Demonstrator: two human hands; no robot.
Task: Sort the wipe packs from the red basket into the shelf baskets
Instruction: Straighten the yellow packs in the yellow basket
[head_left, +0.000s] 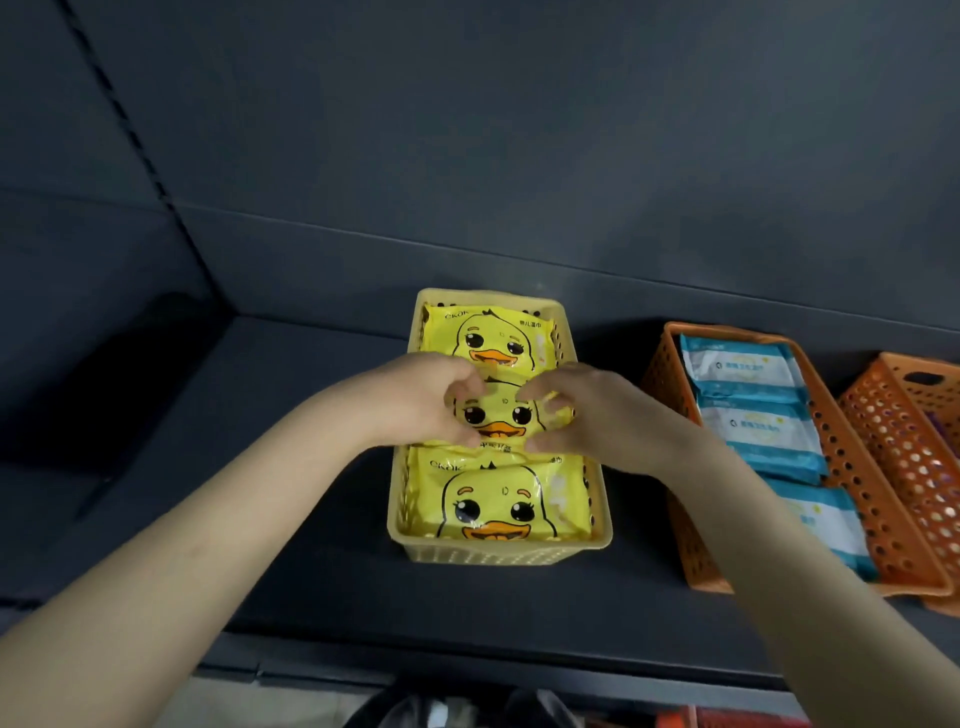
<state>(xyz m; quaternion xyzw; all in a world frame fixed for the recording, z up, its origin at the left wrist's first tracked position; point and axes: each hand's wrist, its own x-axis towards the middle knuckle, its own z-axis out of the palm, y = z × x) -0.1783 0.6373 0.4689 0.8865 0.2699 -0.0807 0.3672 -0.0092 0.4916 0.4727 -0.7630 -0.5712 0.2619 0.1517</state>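
A yellow basket (400, 499) stands on the dark shelf and holds three yellow duck-print wipe packs. The far pack (493, 338) and the near pack (498, 504) lie flat. Both hands hold the middle pack (501, 415): my left hand (421, 402) grips its left edge with curled fingers, my right hand (587, 415) grips its right edge. A strip of the red basket (727, 719) shows at the bottom edge.
To the right an orange basket (662, 374) holds several blue-and-white wipe packs (758, 426). A second orange basket (893, 415) stands at the far right edge. Bare dark shelf (291, 415) lies left of the yellow basket.
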